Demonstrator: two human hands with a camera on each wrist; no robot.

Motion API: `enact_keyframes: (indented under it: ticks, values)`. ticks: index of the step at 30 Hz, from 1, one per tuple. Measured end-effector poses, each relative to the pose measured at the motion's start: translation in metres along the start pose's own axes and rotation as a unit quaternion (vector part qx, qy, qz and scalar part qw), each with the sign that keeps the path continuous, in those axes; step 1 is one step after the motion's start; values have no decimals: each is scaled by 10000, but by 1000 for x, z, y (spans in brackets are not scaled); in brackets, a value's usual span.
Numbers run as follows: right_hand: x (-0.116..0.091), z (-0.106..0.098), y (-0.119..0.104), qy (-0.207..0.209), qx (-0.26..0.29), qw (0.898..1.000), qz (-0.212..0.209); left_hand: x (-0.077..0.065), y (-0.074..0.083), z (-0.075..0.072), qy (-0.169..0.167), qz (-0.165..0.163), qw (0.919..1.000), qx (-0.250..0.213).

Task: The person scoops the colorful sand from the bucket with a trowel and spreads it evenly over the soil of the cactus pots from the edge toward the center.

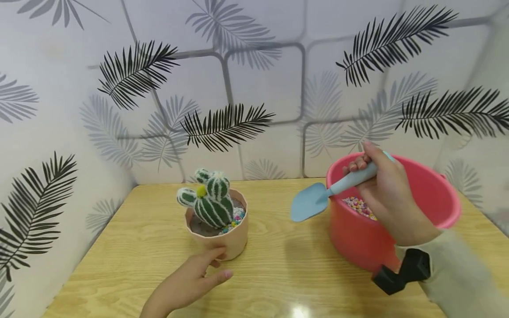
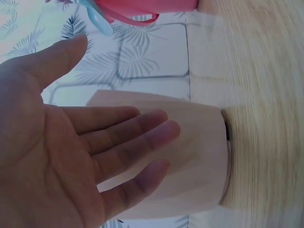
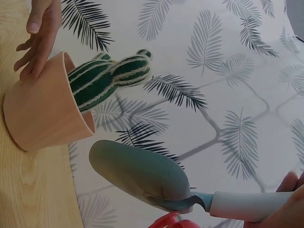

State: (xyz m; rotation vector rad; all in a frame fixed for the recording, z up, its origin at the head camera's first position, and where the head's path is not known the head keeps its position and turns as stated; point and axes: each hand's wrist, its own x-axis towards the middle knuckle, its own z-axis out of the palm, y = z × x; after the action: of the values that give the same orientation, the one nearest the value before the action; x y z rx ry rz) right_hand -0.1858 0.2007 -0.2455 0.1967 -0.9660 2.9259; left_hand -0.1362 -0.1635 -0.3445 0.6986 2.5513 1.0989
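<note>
My right hand [image 1: 385, 185] grips the pale handle of a light blue garden trowel [image 1: 310, 202], held over the left rim of a red bucket [image 1: 358, 234]. In the right wrist view the trowel blade [image 3: 137, 173] is seen from its underside. Colourful small beads [image 1: 359, 207] lie inside the bucket. A peach flower pot [image 1: 234, 243] stands on the table to the left, holding a green-and-white cactus [image 1: 214, 210] with grey soil and some coloured beads. My left hand [image 1: 188, 278] is at the pot's front, fingers extended, as the left wrist view [image 2: 118, 152] also shows.
The wooden table [image 1: 131, 251] carries the pot and bucket. Behind it and on the left rises a wall [image 1: 270, 150] with leaf patterns. A black wrist device [image 1: 401, 271] sits on my right wrist, close to the bucket's side.
</note>
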Motion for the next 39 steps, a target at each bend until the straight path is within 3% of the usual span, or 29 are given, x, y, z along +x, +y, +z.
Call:
enact_keyframes:
  ticks: [6,15,22,32,39]
  values:
    - [-4,-4,-10,-175,73,9998,-20,2,10,6,95,293,9995,-34]
    - [-6,-13,-23,-941,927,9910,-206,10,19,8,240,453,9987,-72]
    - [-5,-16,-37,-1111,834,9896,-360,19,26,12,257,900,9956,-6]
    - [-8,-27,-65,-1124,146,9904,-795,36,32,15,261,761,9968,29]
    - [-7,-38,-82,-1034,228,9896,-974,50,39,17,352,801,9961,103]
